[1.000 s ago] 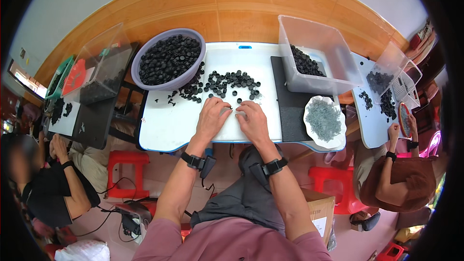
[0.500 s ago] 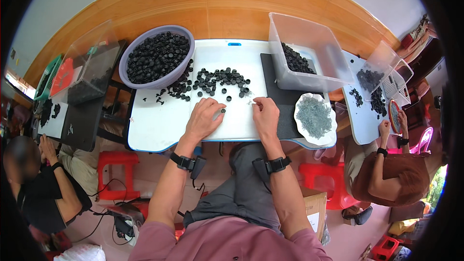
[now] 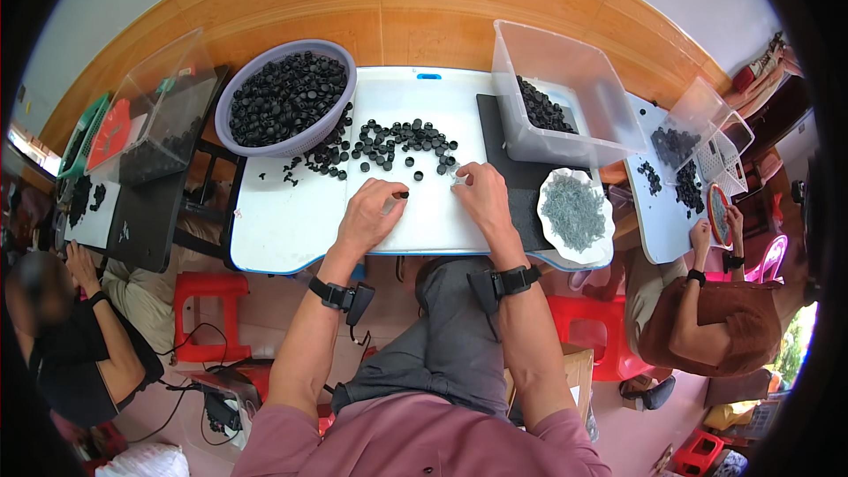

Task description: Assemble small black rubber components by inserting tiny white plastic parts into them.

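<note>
My left hand is closed over the white table, pinching a small black cap between thumb and fingertips. To its right, my right hand has its thumb and forefinger pressed together beside small clear-grey bits on the tabletop. What sits in that pinch is too small to make out. Just beyond both hands lies a loose spread of black caps, some facing up and some down.
A purple basket heaped with black caps stands at the back left. On a black mat at the right are a clear bin of black parts and a white scalloped dish of grey bits. Co-workers sit at side tables left and right.
My right hand has moved forward and slightly left, to the clear-grey bits. My left hand stays nearly in place, with the cap turned a little in its fingers.
</note>
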Demonstrator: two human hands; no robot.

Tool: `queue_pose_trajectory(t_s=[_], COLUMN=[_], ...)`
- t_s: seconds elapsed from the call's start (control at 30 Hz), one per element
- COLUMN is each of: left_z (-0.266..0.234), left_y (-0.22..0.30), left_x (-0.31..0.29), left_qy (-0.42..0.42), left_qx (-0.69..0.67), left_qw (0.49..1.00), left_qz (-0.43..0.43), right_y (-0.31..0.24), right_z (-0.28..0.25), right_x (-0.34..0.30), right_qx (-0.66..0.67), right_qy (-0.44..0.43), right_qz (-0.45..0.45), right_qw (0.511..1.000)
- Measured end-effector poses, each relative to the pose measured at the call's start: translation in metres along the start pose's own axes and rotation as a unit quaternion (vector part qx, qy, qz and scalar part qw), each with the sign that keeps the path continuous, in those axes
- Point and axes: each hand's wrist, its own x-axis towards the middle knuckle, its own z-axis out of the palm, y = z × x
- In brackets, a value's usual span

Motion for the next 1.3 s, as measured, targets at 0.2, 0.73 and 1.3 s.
queue_pose_trajectory(t_s=[0.2,0.73,1.3], left_z=[-0.001,0.002,0.003], left_y=[0.004,-0.005,-0.005], left_x=[0.0,0.0,-0.002], left_qy=[0.013,0.004,0.007], left_qx=[-0.042,-0.109,-0.083], left_qw=[0.995,0.988,0.989], left_qz=[-0.09,-0.111,-0.126], right_y=[0.0,-0.034,-0.043], right_z=[0.001,0.049,0.041], right_x=[-0.001,-0.035,-0.046], right_qx=[-0.007,0.384,0.19], right_qy=[-0.014,-0.027,0.028], right_qz=[-0.002,0.029,-0.169], right_qw=[1.0,0.922,0.967])
